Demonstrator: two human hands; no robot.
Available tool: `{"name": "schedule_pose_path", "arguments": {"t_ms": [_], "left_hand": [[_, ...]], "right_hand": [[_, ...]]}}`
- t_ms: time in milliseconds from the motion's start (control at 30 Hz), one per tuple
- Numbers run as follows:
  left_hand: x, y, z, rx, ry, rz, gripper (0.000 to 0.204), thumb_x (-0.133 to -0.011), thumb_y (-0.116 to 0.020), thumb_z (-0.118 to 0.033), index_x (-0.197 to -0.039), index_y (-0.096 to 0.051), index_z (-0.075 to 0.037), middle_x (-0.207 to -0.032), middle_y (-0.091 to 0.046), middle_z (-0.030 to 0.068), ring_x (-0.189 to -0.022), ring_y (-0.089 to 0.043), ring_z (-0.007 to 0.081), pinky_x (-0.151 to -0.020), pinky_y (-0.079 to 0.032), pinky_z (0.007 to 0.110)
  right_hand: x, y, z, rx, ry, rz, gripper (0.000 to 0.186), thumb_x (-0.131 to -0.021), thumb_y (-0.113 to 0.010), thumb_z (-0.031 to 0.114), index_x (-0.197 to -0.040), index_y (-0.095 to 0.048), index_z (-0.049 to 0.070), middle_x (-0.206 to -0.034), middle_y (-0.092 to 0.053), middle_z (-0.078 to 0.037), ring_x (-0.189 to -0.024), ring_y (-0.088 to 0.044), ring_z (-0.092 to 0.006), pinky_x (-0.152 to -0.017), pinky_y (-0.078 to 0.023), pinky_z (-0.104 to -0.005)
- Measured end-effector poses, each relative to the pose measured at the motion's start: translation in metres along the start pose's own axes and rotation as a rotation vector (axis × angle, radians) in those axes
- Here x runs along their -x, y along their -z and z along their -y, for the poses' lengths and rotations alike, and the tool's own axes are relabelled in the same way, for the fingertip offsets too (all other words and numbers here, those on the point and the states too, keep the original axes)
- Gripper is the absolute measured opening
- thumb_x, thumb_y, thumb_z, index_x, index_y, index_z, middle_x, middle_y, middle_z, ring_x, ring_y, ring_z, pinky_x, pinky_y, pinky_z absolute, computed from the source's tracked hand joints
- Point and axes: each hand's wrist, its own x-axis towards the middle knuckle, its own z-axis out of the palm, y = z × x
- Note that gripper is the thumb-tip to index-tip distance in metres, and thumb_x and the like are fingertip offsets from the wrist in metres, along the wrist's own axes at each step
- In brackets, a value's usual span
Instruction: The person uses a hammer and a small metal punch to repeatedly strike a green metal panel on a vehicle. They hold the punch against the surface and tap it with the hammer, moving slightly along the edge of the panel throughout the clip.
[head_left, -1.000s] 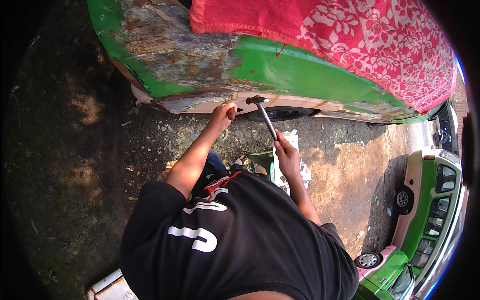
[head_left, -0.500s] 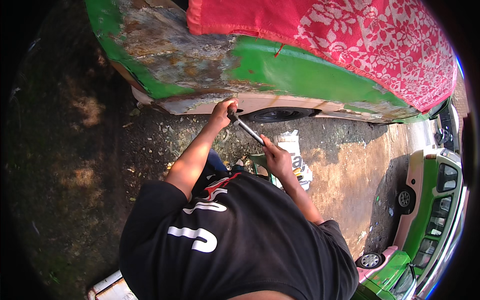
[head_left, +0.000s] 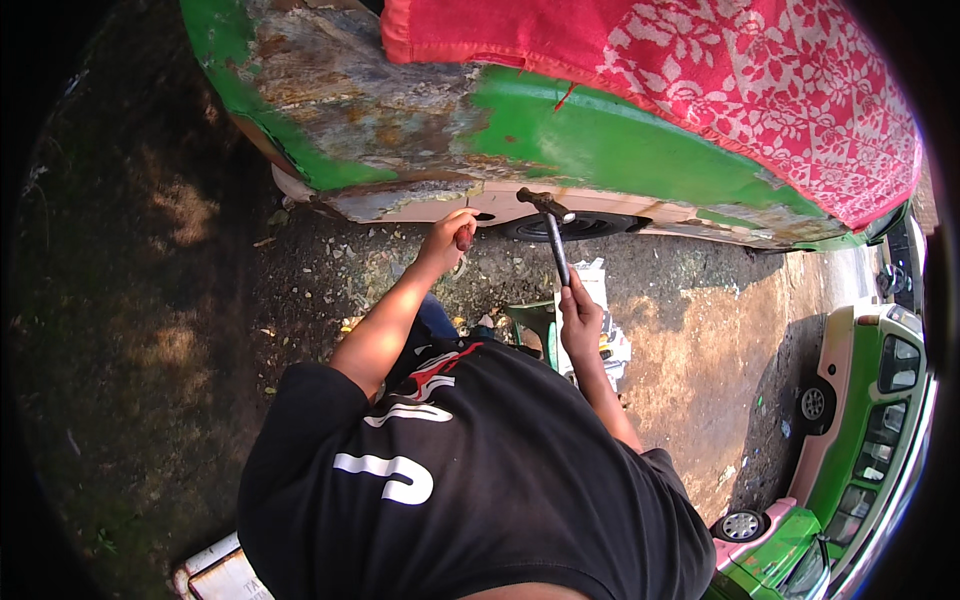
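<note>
My left hand is closed round a tool with a red handle, held against the lower edge of a green and cream vehicle body. The tool's working end is hidden, so its kind cannot be told. In my right hand is a hammer, gripped by its dark shaft. Its head is raised to the right of the left hand, apart from the red handle. Above the left hand the panel shows a rough patch of rust and bare metal. Right of it, a dark wheel sits under the body.
A red flowered cloth drapes over the vehicle's top. White printed sheeting and a green object lie near my right forearm. A green and pink van stands at right. A rusty white box is at lower left.
The hammer has swung up and right, away from the red handle, where its head was before. My right hand has shifted slightly right and down; the left hand stays at the panel edge.
</note>
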Motion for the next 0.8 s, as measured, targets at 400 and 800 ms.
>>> {"name": "schedule_pose_path", "arguments": {"t_ms": [400,800], "left_hand": [[-0.001,-0.018,0.034,0.761,0.568,-0.026,0.016,-0.095,-0.048,-0.012,-0.097,-0.056,0.002,-0.082,-0.052,0.0026,-0.081,-0.054,0.0123,-0.073,-0.043,0.027],[-0.003,-0.017,0.033,0.14,0.028,-0.02,0.014,-0.095,-0.045,-0.006,-0.082,-0.049,-0.003,-0.082,-0.054,0.0068,-0.101,-0.059,0.0247,-0.088,-0.043,0.033]], "right_hand": [[0.004,0.011,-0.006,-0.071,-0.114,-0.027,0.038,-0.097,-0.055,0.01,-0.135,-0.055,0.004,-0.126,-0.064,-0.016,-0.122,-0.054,-0.0153,-0.1,-0.04,-0.0275],[0.002,0.01,-0.012,-0.02,-0.007,-0.014,0.038,-0.099,-0.054,0.01,-0.136,-0.054,0.003,-0.083,-0.047,0.004,-0.072,-0.038,-0.0048,-0.062,-0.031,-0.0205]]}}
